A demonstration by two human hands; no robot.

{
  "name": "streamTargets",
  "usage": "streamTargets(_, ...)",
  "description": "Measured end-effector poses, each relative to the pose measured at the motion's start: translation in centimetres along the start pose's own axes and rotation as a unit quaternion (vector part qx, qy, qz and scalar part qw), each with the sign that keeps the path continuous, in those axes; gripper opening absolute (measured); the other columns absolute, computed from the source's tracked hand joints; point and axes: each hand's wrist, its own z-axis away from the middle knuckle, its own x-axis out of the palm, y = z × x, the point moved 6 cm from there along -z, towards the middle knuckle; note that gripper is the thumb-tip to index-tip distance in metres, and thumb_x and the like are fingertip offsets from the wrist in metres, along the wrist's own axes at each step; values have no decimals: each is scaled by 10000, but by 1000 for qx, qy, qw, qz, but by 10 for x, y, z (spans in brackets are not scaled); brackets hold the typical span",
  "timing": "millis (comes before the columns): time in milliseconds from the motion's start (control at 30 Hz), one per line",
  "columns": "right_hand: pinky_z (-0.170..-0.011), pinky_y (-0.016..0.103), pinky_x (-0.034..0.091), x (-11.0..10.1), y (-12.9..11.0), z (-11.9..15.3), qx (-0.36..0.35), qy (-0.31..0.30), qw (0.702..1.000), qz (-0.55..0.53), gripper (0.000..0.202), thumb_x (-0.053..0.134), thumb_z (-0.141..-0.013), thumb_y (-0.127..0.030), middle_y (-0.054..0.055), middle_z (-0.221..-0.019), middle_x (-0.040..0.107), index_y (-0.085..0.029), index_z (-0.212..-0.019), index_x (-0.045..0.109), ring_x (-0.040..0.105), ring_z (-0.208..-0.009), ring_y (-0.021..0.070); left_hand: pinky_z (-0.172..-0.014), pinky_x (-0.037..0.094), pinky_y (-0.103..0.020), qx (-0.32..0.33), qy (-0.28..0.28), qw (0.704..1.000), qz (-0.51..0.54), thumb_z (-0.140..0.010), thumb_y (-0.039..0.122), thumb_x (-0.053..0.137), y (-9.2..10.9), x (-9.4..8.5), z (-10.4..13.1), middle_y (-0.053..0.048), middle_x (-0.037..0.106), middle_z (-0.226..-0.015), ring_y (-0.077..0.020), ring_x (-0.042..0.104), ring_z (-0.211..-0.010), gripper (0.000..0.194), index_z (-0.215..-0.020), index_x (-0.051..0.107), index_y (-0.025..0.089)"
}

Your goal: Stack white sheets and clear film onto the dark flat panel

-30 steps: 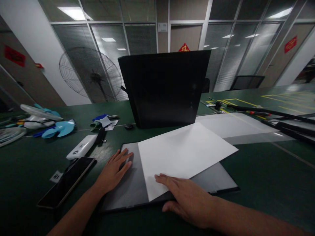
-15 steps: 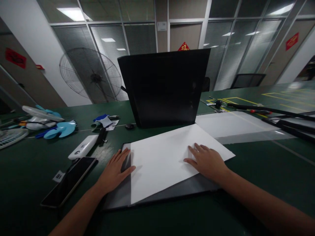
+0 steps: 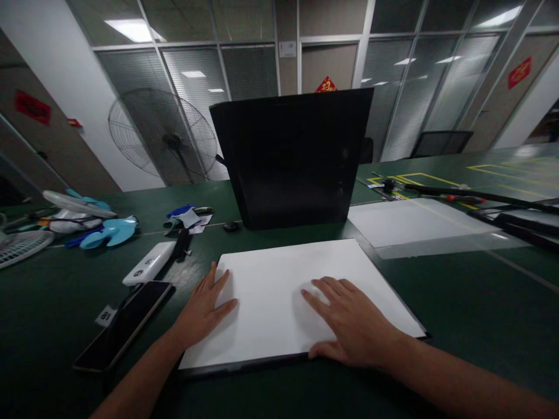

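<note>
Sheet (image 3: 268, 314): smooth, white, four-sided | rim (image 3: 244, 366): thin, black | left grip (image 3: 203, 311): spread | right grip (image 3: 353, 326): spread

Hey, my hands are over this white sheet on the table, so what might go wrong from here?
A sideways push from the right hand could slide the white sheet out of line with the dark-edged panel beneath it. Uneven pressure from its spread fingers might crease the sheet. The phone lies left of the left hand, so an outward sweep might knock it.
</note>
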Motion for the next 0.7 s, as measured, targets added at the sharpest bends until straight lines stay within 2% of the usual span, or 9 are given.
streamTargets(67, -1213, 685, 149, 1, -11, 2, -102, -36, 993, -54, 1062, 508, -826, -860, 177, -1680, 115, -242, -1643, 230, 144, -1534, 437, -1232, 218, -593, 13, -13, 1000, -12, -974, 707, 412, 2, 1, -1, -172, 127, -1704, -374, 139, -1563, 845, -1603, 344, 148)
streamTargets(100, -1217, 690, 103, 2, -13, 3, -129, -53, 987, -75, 1041, 502, -839, -850, 161, -1685, 69, -263, -1646, 207, 92, -1544, 427, -1240, 199, -584, 19, -19, 999, -17, -976, 705, 408, 3, 1, -1, -177, 149, -1699, -363, 135, -1565, 852, -1604, 338, 134)
streamTargets(200, -1208, 707, 46, 4, -12, 2, -128, -72, 984, -100, 872, 464, -935, -750, 145, -1682, 75, -287, -1638, 234, 46, -1547, 411, -1248, 185, -573, 24, -26, 999, -24, -981, 707, 396, 5, 0, -2, -174, 168, -1692, -345, 137, -1567, 858, -1605, 332, 122)
streamTargets(333, -1212, 699, 89, 8, -15, 2, -130, -62, 985, -91, 755, 475, -976, -664, 134, -1678, 138, -303, -1618, 308, 101, -1546, 403, -1243, 200, -584, 17, -28, 999, -26, -968, 718, 423, 7, -2, -2, -146, 145, -1697, -352, 132, -1566, 866, -1615, 317, 153)
streamTargets(467, -1216, 651, 198, 6, -5, 1, -165, -24, 983, -81, 763, 496, -959, -686, 105, -1672, 223, -317, -1608, 337, 207, -1535, 375, -1230, 236, -594, 19, -21, 999, -26, -963, 692, 462, 9, -4, -1, -146, 176, -1691, -360, 165, -1557, 844, -1610, 330, 166)
streamTargets(533, -1213, 580, 273, 1, 24, -3, -152, 22, 986, -67, 720, 494, -972, -661, 72, -1654, 299, -334, -1599, 353, 304, -1509, 320, -1224, 253, -593, 21, -14, 999, -24, -961, 677, 478, 10, -6, -1, -147, 201, -1686, -359, 188, -1553, 830, -1607, 340, 174)
streamTargets(567, -1211, 548, 294, -2, 47, -6, -116, 64, 990, -53, 673, 477, -994, -624, 63, -1641, 335, -331, -1591, 371, 339, -1493, 293, -1224, 257, -590, 21, -12, 999, -22, -957, 675, 485, 11, -7, -1, -146, 210, -1685, -357, 197, -1552, 829, -1605, 344, 177)
streamTargets(633, -1225, 508, 275, -12, 109, -8, 19, 168, 986, -2, 583, 420, -1039, -525, 67, -1627, 365, -292, -1573, 411, 343, -1489, 259, -1226, 259, -581, 14, -13, 1000, -16, -944, 688, 496, 12, -8, -1, -147, 227, -1683, -354, 210, -1551, 846, -1600, 358, 172)
streamTargets(700, -1251, 473, 212, -14, 174, -3, 171, 210, 961, 54, 569, 404, -1047, -459, 87, -1646, 322, -232, -1568, 419, 275, -1521, 244, -1225, 268, -578, -5, -16, 1000, -8, -923, 715, 507, 12, -8, -2, -144, 242, -1682, -358, 226, -1549, 872, -1591, 379, 169)
